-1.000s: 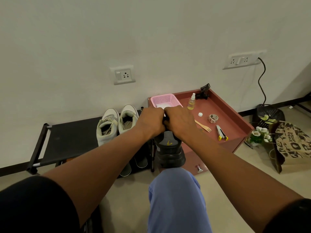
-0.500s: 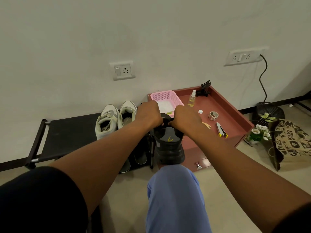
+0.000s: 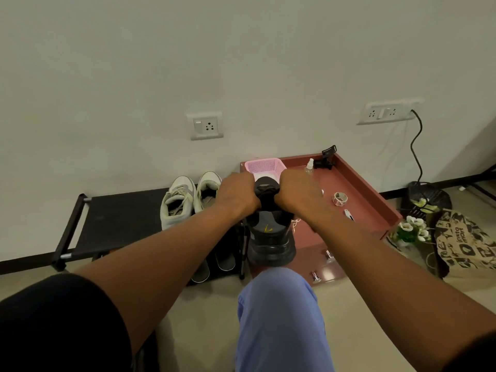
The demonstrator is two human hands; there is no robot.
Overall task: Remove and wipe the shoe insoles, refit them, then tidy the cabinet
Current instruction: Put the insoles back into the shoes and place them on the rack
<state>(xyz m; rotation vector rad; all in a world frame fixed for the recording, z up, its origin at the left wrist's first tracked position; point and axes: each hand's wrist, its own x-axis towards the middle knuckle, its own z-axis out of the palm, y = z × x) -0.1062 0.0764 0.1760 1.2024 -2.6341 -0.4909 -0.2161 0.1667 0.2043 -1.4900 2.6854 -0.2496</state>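
Both hands grip a black sneaker [image 3: 269, 237] that stands heel-down on the person's knee [image 3: 276, 296], clad in light blue. The left hand [image 3: 237, 193] curls round the left side of the shoe's opening and the right hand [image 3: 296, 191] round the right side; the fingers themselves are hidden behind the knuckles, so how far they reach inside cannot be told. Between the two hands a dark, rounded insole [image 3: 266, 185] pokes up out of the shoe.

To the left, a pair of white sneakers [image 3: 188, 200] stands on the top shelf of a black shoe rack [image 3: 112, 218], with further shoes on the shelf beneath. Behind the hands sits a reddish cabinet [image 3: 357, 194] whose rimmed top carries a pink basket [image 3: 264, 166], a small spray bottle [image 3: 310, 166], a black clip [image 3: 326, 158] and a roll of tape [image 3: 340, 198]. A printed paper bag [image 3: 467, 240] and white flowers [image 3: 412, 228] lie on the floor at right.
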